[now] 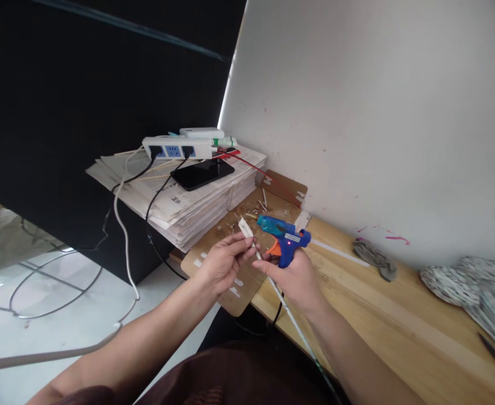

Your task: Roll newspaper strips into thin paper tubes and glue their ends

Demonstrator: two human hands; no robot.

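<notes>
Head view: a blue hot-glue gun with an orange trigger (279, 232) is held beside a small folded white paper piece (245, 227).

The gun's handle is wrapped by the closed right hand (295, 274), its nozzle near the paper piece's upper end. The paper piece is pinched between the nearly closed thumb and fingers of the left hand (226, 260), over a brown cardboard sheet (253, 279). A thin, pale, long rod (292, 315) is passed beneath the right thumb towards the left fingertips; whether it is joined to the paper piece cannot be clearly told. Behind, a black smartphone (203, 174) and a white power strip (175, 148) are supported by a thick newspaper stack (214, 211).
</notes>
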